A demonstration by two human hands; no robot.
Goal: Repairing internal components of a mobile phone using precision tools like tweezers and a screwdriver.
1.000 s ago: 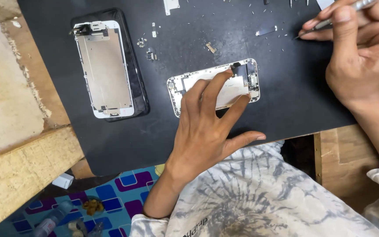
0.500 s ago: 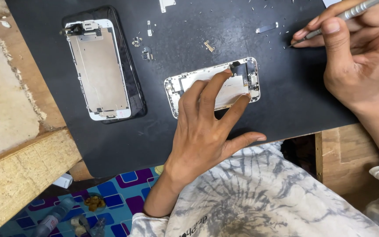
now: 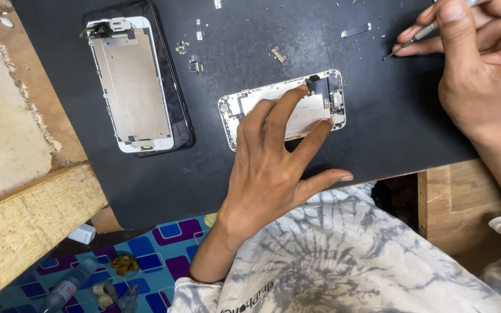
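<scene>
- A detached phone screen assembly (image 3: 130, 81) lies face down at the upper left of the black mat (image 3: 250, 35): a long rectangle with a white frame, grey metal backing and a black border beneath.
- A small white packet or box (image 3: 82, 233), hard to make out, sits below the table edge at lower left.

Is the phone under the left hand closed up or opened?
Opened: the phone under the left hand shows bare inner parts, no screen.
</scene>
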